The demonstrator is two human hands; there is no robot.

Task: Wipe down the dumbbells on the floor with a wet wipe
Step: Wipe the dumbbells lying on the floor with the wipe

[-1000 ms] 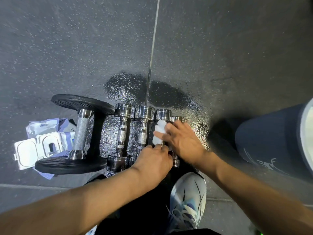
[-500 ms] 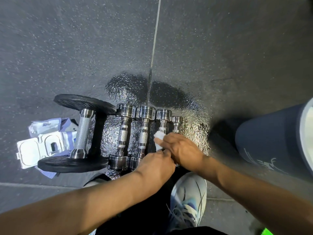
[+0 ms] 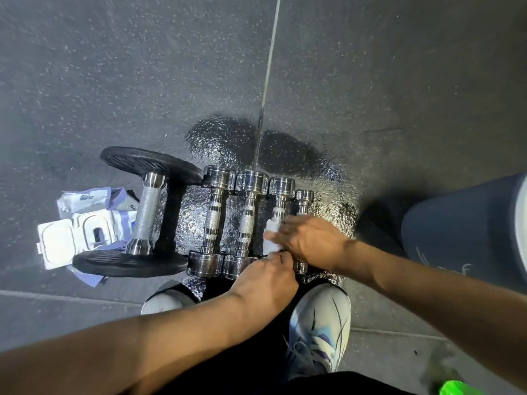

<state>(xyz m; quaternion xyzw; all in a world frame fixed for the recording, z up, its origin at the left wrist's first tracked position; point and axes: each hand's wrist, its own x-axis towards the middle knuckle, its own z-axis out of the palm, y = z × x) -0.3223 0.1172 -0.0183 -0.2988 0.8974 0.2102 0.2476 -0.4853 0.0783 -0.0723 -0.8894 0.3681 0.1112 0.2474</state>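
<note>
wiping underway at the third chrome dumbbell

head view: the right hand (image 3: 310, 242) pressed a white wet wipe (image 3: 272, 236) around the handle of the third chrome dumbbell (image 3: 281, 203), fingers closed on the wipe. the left hand (image 3: 265, 280) sat curled over that dumbbell's near end, apparently steadying it; what exactly it clamped was hidden under the knuckles. five dumbbells lay side by side on the floor (image 3: 114, 67): a large dumbbell (image 3: 147, 212) with black ribbed plates and a knurled steel bar, then four polished chrome ones shrinking in size, the first chrome dumbbell (image 3: 214, 220) and second chrome dumbbell (image 3: 248, 218) left of the one in hand, the smallest dumbbell (image 3: 303, 199) just right of it and partly covered. the speckled rubber floor shone wet under and behind the chrome row. which pieces were already clean could not be told; my judgement was that the job sat mid-way, with at least this handle unfinished. a soft blue-and-white wipes pack (image 3: 82, 232), its hard flip lid open, lay touching the large dumbbell's left side.
</note>
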